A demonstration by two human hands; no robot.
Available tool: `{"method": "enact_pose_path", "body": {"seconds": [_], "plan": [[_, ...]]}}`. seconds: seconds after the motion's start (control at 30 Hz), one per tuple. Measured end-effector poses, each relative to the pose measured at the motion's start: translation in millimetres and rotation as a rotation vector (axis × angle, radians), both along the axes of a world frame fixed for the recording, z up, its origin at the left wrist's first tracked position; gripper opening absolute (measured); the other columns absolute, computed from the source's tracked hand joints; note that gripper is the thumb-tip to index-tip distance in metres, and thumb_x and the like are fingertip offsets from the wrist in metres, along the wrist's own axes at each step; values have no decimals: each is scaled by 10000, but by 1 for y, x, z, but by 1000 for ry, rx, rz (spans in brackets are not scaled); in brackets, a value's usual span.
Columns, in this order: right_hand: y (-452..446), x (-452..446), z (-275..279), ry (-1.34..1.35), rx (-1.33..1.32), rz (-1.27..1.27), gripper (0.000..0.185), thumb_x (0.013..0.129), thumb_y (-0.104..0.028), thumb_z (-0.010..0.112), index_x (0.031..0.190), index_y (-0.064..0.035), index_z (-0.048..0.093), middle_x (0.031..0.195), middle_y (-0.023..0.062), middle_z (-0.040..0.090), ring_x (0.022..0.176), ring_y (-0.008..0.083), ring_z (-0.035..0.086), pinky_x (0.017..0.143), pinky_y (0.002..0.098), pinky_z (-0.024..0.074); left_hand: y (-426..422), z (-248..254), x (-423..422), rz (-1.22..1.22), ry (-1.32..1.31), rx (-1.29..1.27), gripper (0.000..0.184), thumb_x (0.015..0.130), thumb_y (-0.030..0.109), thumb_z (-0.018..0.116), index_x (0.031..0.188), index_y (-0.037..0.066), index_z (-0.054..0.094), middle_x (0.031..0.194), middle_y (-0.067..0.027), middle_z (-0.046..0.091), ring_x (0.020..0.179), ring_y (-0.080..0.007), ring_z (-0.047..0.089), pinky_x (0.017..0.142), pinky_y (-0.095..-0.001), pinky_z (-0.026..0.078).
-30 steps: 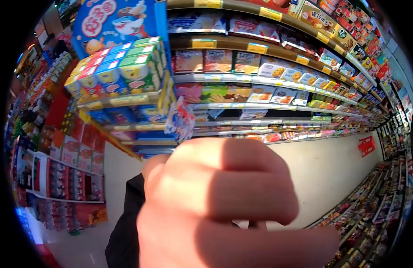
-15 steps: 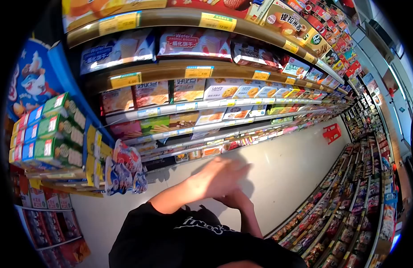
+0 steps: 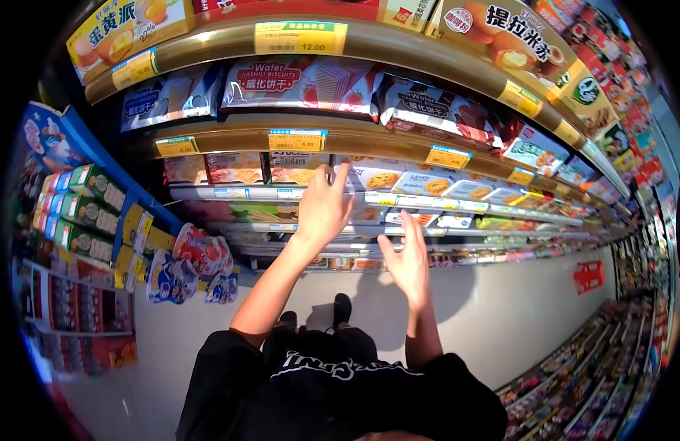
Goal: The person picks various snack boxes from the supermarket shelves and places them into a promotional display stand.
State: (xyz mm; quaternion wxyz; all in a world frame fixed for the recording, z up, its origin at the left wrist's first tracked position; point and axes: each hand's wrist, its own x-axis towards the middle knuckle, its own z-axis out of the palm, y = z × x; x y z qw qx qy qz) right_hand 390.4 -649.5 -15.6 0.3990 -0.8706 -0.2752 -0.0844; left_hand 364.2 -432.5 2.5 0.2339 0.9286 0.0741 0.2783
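Note:
My left hand (image 3: 325,206) reaches toward a shelf of boxed biscuits, its fingers apart and nothing visible in them. Its fingertips overlap the gap between a brown-and-red biscuit box (image 3: 299,167) and a white cookie box (image 3: 377,177); whether they touch either, I cannot tell. Lower and to the right, my right hand (image 3: 408,259) is open in front of the lower shelves, thumb and fingers spread. Above both hands lie a red-labelled wafer pack (image 3: 299,84), a blue wafer pack (image 3: 167,98) and a dark wafer pack (image 3: 435,109).
Yellow price tags (image 3: 299,140) line the shelf edges. On the left stands a blue display (image 3: 97,151) with stacked green boxes (image 3: 90,209) and hanging bags (image 3: 171,277). A red basket (image 3: 588,277) is on the floor at right, near another row of shelves (image 3: 575,367).
My hands, together before, have come apart and risen toward the shelves, the left one higher. The view has shifted closer to the shelves, and my feet now show.

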Motion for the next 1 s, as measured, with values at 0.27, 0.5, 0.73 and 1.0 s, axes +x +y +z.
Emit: {"method": "enact_pose_path", "body": {"seconds": [0.27, 0.5, 0.73, 1.0], "plan": [[32, 76, -11, 90, 419, 109, 885, 902, -118, 774, 1590, 15, 233, 1438, 246, 489, 1255, 299, 565, 1002, 405, 514, -29, -18, 14, 119, -120, -154, 539, 894, 83, 724, 1352, -4, 453, 1383, -328, 515, 1261, -496, 543, 1021, -489, 491], [26, 55, -24, 152, 711, 104, 719, 909, 39, 706, 1531, 39, 345, 1419, 196, 475, 1294, 285, 515, 1065, 400, 457, -56, -31, -9, 110, -346, -161, 523, 877, 32, 708, 1344, 1, 475, 1454, -369, 456, 1289, -520, 521, 1055, -505, 467], [12, -23, -20, 4, 658, 240, 614, 892, 31, 697, 1449, 76, 443, 1344, 118, 431, 1171, 206, 535, 1009, 342, 437, -86, -38, -134, 171, -557, -162, 690, 786, 31, 773, 1404, -40, 474, 1375, -257, 556, 1197, -429, 575, 1023, -486, 464], [84, -227, -39, 484, 810, 778, 626, 876, -51, 640, 1447, 98, 431, 1325, 126, 458, 1233, 233, 490, 1107, 379, 360, -66, -62, -381, 382, -629, 10, 700, 784, 106, 825, 1418, 91, 529, 1467, -245, 419, 1340, -458, 463, 1116, -544, 412]]}}
